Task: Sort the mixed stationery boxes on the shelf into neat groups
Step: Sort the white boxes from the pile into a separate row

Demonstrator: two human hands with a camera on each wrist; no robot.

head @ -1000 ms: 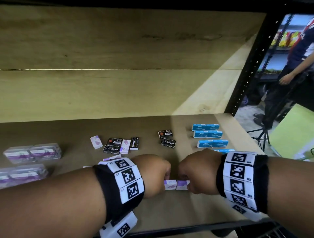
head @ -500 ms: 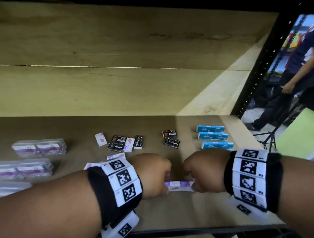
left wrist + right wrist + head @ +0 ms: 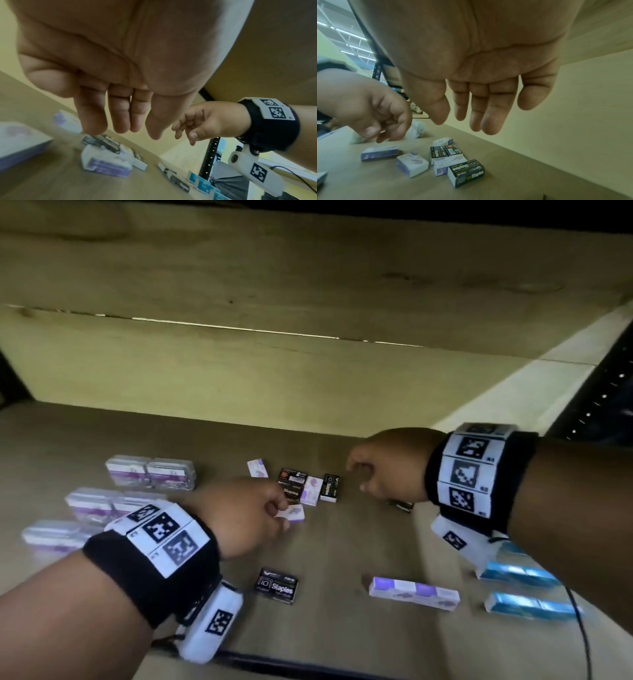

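Hovering over the shelf (image 3: 335, 638), the left hand (image 3: 246, 517) and right hand (image 3: 387, 470) hung relaxed, fingers loose, gripping nothing. Mixed black and purple boxes (image 3: 310, 486) lay mid-shelf; blue boxes (image 3: 517, 575) sat along its right edge.

We count several kinds of small boxes lying flat on the wooden shelf (image 3: 342, 628). Clear cases with purple labels (image 3: 150, 474) sit in pairs, three rows at left. Mid-shelf, a mixed cluster: black staple boxes (image 3: 329, 487) touching white-and-purple boxes (image 3: 311, 490), one more (image 3: 257, 467) just beside. A lone black staple box (image 3: 276, 585) lies nearer the front; two purple-white boxes (image 3: 413, 592) end to end; blue boxes (image 3: 517, 574) stacked in rows at right.
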